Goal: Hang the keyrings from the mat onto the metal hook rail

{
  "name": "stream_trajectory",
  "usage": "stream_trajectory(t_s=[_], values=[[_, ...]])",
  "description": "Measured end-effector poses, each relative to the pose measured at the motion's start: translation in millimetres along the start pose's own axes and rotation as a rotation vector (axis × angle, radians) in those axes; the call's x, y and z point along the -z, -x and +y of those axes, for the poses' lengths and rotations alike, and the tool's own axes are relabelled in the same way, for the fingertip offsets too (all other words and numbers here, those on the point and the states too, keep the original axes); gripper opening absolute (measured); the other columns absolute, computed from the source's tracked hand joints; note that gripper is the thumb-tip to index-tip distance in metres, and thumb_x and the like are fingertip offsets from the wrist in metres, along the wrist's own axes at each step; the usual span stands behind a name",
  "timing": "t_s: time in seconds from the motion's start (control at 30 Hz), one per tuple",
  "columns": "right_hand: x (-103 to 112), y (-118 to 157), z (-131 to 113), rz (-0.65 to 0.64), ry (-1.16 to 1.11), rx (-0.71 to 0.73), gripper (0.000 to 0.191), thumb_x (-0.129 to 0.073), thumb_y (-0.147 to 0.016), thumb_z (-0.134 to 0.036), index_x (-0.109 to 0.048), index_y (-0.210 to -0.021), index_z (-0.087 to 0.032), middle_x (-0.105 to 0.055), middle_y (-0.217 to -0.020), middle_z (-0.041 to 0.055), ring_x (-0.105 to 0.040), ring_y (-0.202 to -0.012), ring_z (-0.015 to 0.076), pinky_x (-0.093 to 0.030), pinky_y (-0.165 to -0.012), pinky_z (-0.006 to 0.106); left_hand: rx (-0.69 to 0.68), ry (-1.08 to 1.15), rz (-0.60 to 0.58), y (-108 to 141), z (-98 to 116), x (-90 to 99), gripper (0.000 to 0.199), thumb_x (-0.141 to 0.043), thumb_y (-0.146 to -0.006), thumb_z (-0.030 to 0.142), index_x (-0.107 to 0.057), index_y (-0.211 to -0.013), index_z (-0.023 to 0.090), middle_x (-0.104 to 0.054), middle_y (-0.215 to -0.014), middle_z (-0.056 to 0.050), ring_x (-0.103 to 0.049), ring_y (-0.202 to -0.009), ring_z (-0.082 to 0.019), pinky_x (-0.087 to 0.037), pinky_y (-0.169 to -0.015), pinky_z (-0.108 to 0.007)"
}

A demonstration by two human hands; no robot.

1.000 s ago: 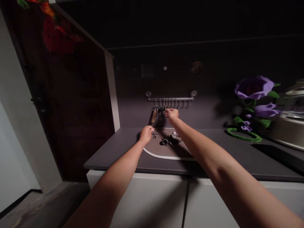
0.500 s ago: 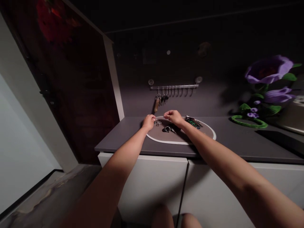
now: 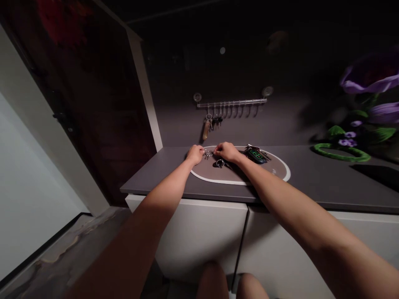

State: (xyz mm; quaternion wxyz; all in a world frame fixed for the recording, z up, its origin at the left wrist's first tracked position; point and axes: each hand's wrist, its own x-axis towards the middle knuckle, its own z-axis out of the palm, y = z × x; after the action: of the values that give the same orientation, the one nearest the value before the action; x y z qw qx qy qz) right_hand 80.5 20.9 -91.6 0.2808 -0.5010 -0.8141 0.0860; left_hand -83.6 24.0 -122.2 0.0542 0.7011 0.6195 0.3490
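My left hand (image 3: pixel 195 154) is closed in a pinch at the left side of an oval brown mat (image 3: pixel 224 177) with a white rim. A bunch of small silver keys (image 3: pixel 208 155) lies at its fingertips, seemingly held by one end. From the right, my right hand (image 3: pixel 227 152) reaches to the same bunch with thumb and fingers pressed together. Whatever is between those fingers is too small to make out. Just below the right hand sits a metal key ring (image 3: pixel 220 163) with a dark piece. A black key fob (image 3: pixel 257 156) with green-outlined buttons lies among other keys farther right.
A clear hook rail (image 3: pixel 232 103) is fixed to the dark wall; a ring of keys with a brown holder (image 3: pixel 206 130) and several black-headed keys hang from its left hooks. Purple flowers (image 3: pixel 347 142) and a green ring (image 3: pixel 341 153) stand at right. White cabinet doors (image 3: pixel 202 232) are below.
My right hand has lowered to the mat, close to the small keys. My left hand stays by them. The view has tilted down slightly and moved closer.
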Motion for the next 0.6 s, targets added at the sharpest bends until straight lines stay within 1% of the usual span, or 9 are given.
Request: stream_trajectory(t_s=[0.2, 0.4, 0.5, 0.6], values=[[-2.5, -2.4, 2.2, 0.007, 0.041, 0.023, 0.009, -0.062, -0.068, -0.021, -0.07, -0.072, -0.018, -0.068, -0.071, 0.0025, -0.058, -0.068, 0.0129, -0.038, -0.063, 0.019, -0.01, 0.027, 0.0, 1.3, 1.2, 1.3, 0.015, -0.056, -0.073, 0.017, -0.067, -0.082, 0.015, -0.067, -0.086, -0.006, -0.057, -0.078, -0.014, -0.042, -0.074, -0.024], [-2.3, -2.2, 0.9, 0.004, 0.044, 0.015, 0.009, -0.063, -0.068, -0.02, -0.07, -0.072, -0.018, -0.068, -0.071, 0.0034, -0.058, -0.069, 0.0134, -0.038, -0.063, 0.02, -0.014, 0.079, 0.036, 0.9, 0.2, 2.0, 0.013, -0.056, -0.073, 0.018, -0.067, -0.079, 0.014, -0.066, -0.08, -0.005, -0.056, -0.074, -0.014, -0.042, -0.072, -0.025], [-1.8, -2.2, 0.4, 0.004, 0.063, 0.027, 0.009, -0.063, -0.068, -0.02, -0.07, -0.072, -0.018, -0.068, -0.073, 0.0031, -0.058, -0.07, 0.0132, -0.037, -0.064, 0.019, -0.011, 0.16, 0.041, 1.4, 1.7, 3.1, 0.012, -0.056, -0.073, 0.018, -0.066, -0.078, 0.013, -0.066, -0.077, -0.004, -0.055, -0.07, -0.012, -0.042, -0.07, -0.024], [-1.9, -2.4, 0.5, -0.013, 0.075, 0.033, 0.01, -0.062, -0.069, -0.021, -0.07, -0.074, -0.018, -0.068, -0.074, 0.0038, -0.058, -0.071, 0.0138, -0.037, -0.064, 0.02, -0.007, 0.303, 0.032, 2.7, 4.4, 4.0, 0.012, -0.056, -0.074, 0.018, -0.065, -0.078, 0.011, -0.065, -0.075, -0.004, -0.055, -0.068, -0.011, -0.042, -0.069, -0.023]])
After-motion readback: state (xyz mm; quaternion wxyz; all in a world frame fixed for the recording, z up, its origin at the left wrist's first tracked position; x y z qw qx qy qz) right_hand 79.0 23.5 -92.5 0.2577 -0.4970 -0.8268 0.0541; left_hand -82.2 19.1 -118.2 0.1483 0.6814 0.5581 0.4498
